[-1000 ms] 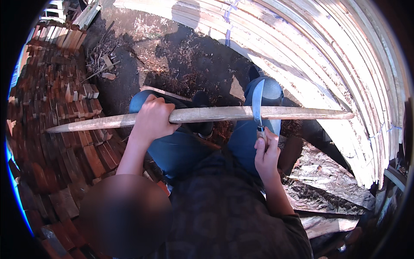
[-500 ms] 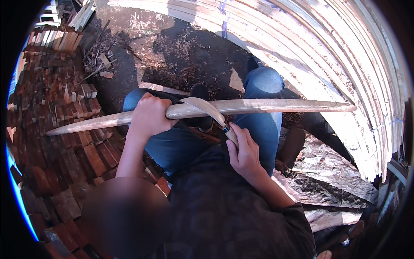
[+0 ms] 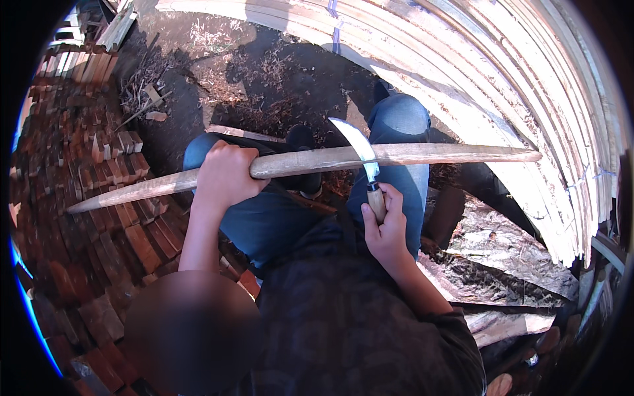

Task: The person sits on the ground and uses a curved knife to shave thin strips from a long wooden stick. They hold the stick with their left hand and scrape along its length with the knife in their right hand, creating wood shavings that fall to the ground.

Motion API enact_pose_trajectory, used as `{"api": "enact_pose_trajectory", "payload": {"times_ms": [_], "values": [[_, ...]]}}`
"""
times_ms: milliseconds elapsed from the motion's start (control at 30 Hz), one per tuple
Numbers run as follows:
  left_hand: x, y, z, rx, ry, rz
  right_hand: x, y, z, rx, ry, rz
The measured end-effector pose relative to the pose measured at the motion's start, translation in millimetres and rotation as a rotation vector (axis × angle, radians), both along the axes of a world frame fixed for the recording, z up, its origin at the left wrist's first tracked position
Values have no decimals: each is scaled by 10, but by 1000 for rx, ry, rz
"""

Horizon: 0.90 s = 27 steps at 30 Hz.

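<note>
Over the bent knees of blue jeans (image 3: 264, 224), a long wooden pole (image 3: 304, 163), narrowing toward both ends, stretches crosswise in front of a person in a dark shirt (image 3: 297, 323). The left hand (image 3: 228, 173) wraps firmly around the pole to the left of its middle, fingers curled under and knuckles facing up. The right hand (image 3: 386, 228) closes around the wooden handle (image 3: 376, 203) of a curved knife (image 3: 368, 165), gripping it below the pole. The bright blade crosses the pole between the left hand and the pole's right end, its tip angled away and to the left; whether the edge bites into the wood cannot be told. At left, the pole's narrow end reaches over stacked reddish-brown blocks (image 3: 142, 251); at right, the other end overlaps a broad pile of pale, sunlit planks (image 3: 456, 72). Beyond the knees, wood shavings (image 3: 264, 86) litter the dark ground (image 3: 317, 72), near a dark shoe (image 3: 300, 138). Rough slabs (image 3: 505, 257) lie beside the right forearm.
</note>
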<state>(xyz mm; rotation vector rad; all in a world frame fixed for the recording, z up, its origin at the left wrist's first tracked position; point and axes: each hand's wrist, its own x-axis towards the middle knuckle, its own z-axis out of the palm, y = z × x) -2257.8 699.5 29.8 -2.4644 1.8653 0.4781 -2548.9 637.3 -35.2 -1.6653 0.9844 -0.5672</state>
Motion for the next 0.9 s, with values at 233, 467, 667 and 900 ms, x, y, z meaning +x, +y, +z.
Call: {"api": "enact_pose_trajectory", "payload": {"times_ms": [233,467,667,900], "values": [[-18,0,46,6,15,33,-607,-275,-90,67,140,-345],[-57,-6,42,22,1,49,-1068,-635,-103,-113,279,-430],[-47,14,4,-1,-12,12,-1559,-946,-248,-244,415,-561],[3,32,-74,14,-12,-17,-1717,-1088,-263,-261,489,-626]]}}
